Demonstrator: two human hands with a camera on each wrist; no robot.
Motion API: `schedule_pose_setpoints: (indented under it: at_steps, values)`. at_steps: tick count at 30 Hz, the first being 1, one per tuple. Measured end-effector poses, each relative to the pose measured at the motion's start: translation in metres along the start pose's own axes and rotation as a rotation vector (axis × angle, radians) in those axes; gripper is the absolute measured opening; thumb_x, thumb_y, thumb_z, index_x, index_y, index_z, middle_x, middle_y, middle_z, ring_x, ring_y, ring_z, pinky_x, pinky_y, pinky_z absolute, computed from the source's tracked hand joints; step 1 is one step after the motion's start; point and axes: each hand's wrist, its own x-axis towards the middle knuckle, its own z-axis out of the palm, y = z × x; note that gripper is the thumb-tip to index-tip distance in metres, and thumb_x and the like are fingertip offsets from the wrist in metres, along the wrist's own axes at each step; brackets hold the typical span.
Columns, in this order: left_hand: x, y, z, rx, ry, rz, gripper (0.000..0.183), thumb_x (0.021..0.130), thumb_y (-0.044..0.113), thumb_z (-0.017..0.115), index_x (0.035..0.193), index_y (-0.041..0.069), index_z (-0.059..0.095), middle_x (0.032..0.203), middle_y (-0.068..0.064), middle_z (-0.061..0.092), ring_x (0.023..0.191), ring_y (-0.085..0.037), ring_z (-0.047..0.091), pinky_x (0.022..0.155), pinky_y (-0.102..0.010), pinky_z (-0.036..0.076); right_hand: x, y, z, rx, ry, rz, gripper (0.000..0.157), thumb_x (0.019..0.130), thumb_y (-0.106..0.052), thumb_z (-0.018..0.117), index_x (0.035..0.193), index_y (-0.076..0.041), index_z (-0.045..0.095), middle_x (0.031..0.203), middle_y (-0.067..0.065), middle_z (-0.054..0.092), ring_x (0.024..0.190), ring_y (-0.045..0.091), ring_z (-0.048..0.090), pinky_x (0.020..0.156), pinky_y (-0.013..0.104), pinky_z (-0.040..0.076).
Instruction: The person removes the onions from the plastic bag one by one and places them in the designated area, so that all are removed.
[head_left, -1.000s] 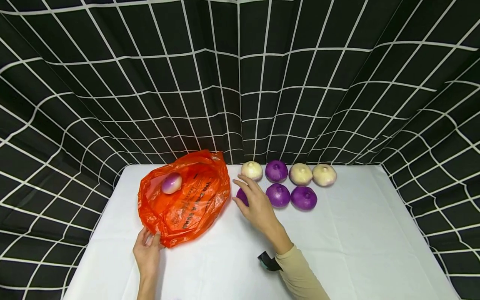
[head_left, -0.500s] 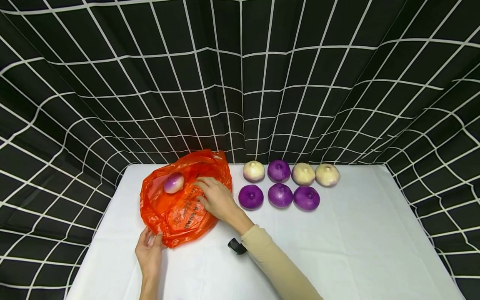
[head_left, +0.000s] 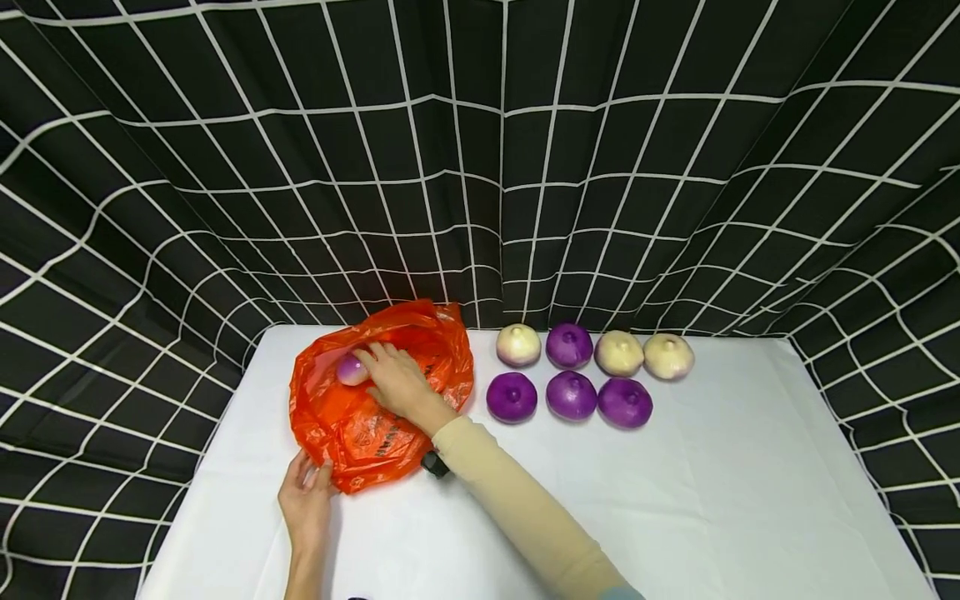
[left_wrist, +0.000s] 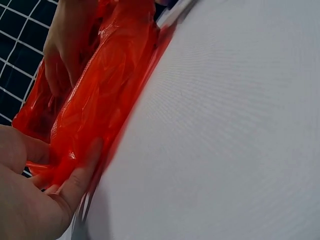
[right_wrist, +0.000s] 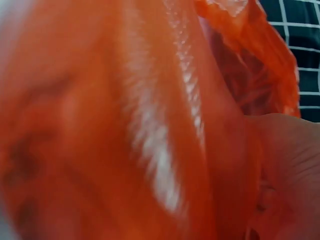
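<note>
An orange-red plastic bag (head_left: 360, 433) with dark printing lies open-mouthed on the left of the white table. My left hand (head_left: 306, 504) pinches the bag's near rim between thumb and fingers, as the left wrist view also shows. Inside the bag lies a purple-and-white onion (head_left: 348, 371). Reaching in over the bag's near side, my right hand (head_left: 401, 383) has its spread fingers at the right side of that onion and partly covers it. In the right wrist view the bag's plastic (right_wrist: 125, 125) hides the fingers and the onion.
Two rows of onions stand right of the bag: purple (head_left: 568, 346) and whitish ones (head_left: 518, 345) behind, purple ones (head_left: 512, 397) in front. A black cloth (head_left: 600, 167) with white grid lines rises around the white table (head_left: 712, 500).
My right hand has moved left from the front-row purple onion, across the bag, to the onion inside it. My left hand has kept its hold on the rim. The view has shifted slightly.
</note>
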Motion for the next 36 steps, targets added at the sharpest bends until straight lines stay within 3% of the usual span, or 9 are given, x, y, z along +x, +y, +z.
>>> schedule_pose_setpoints:
  at_steps: [8, 16, 22, 27, 32, 36]
  values:
    - [-0.003, -0.002, 0.003, 0.017, -0.013, -0.008, 0.052, 0.097, -0.002, 0.053, 0.146, -0.005, 0.036, 0.137, -0.027, 0.045, 0.076, 0.007, 0.057, 0.055, -0.015, 0.051, 0.009, -0.005, 0.007, 0.022, -0.048, 0.160, 0.072, 0.079, -0.051, 0.077, 0.139, -0.020, 0.051, 0.132, 0.004, 0.054, 0.121, 0.020, 0.052, 0.101, 0.035, 0.047]
    - [-0.004, -0.001, 0.003, 0.012, -0.012, 0.013, 0.051, 0.096, -0.003, 0.052, 0.145, -0.005, 0.038, 0.136, -0.028, 0.046, 0.075, 0.006, 0.059, 0.054, -0.015, 0.051, 0.011, -0.022, 0.007, -0.158, -0.057, 0.180, 0.071, 0.076, -0.069, 0.066, 0.121, -0.016, 0.052, 0.112, -0.002, 0.066, 0.104, 0.015, 0.061, 0.079, 0.029, 0.052]
    - [-0.003, -0.001, 0.002, 0.007, -0.015, 0.028, 0.050, 0.097, -0.002, 0.053, 0.145, -0.004, 0.039, 0.134, -0.024, 0.047, 0.076, 0.004, 0.059, 0.054, -0.015, 0.051, 0.011, -0.034, -0.006, -0.216, -0.233, 0.246, 0.079, 0.075, -0.065, 0.072, 0.139, -0.025, 0.049, 0.126, 0.004, 0.056, 0.112, 0.019, 0.057, 0.083, 0.029, 0.052]
    - [-0.001, -0.002, 0.000, 0.002, -0.005, 0.019, 0.050, 0.096, -0.004, 0.052, 0.145, -0.005, 0.039, 0.136, -0.026, 0.046, 0.074, 0.005, 0.059, 0.053, -0.015, 0.050, 0.011, -0.037, -0.014, -0.259, -0.387, 0.269, 0.074, 0.078, -0.054, 0.075, 0.143, -0.033, 0.046, 0.126, 0.004, 0.049, 0.102, 0.015, 0.059, 0.074, 0.025, 0.051]
    - [0.000, -0.002, -0.002, -0.003, 0.005, 0.011, 0.051, 0.096, -0.004, 0.051, 0.145, -0.006, 0.038, 0.137, -0.026, 0.046, 0.073, 0.005, 0.059, 0.052, -0.015, 0.050, 0.010, -0.039, -0.013, -0.269, -0.410, 0.255, 0.078, 0.078, -0.049, 0.076, 0.142, -0.024, 0.040, 0.132, -0.003, 0.050, 0.113, 0.014, 0.055, 0.081, 0.026, 0.051]
    - [-0.001, -0.001, -0.003, 0.002, 0.003, 0.020, 0.051, 0.096, -0.004, 0.051, 0.145, -0.006, 0.037, 0.137, -0.027, 0.046, 0.074, 0.006, 0.059, 0.052, -0.015, 0.050, 0.008, -0.041, -0.011, -0.289, -0.412, 0.226, 0.080, 0.081, -0.048, 0.074, 0.147, -0.026, 0.036, 0.138, -0.004, 0.048, 0.123, 0.017, 0.049, 0.085, 0.027, 0.051]
